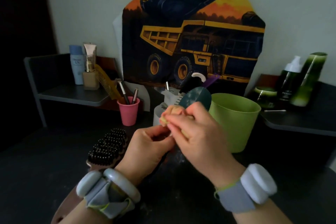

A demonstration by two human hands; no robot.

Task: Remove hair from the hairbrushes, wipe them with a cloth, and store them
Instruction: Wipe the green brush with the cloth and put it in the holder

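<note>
My right hand (196, 131) pinches a yellowish cloth (174, 114) against the teal hairbrush (197, 96), held above the counter (45, 160) before the green bucket (236, 120), and my left hand (147, 149) grips its lower part. I should wipe slowly along the back, turning the brush so every side gets clean. The dark brush (109, 147) lies beside, waiting.

The hands (181, 132) meet at table (45, 160) centre, a brush (195, 97) apparently between them. A second brush (107, 149) lies to their left, a bucket (236, 120) to their right, a cup (128, 111) behind-left holding makeup brushes (125, 92). Bottles (81, 67) stand on the left shelf (72, 94).
</note>
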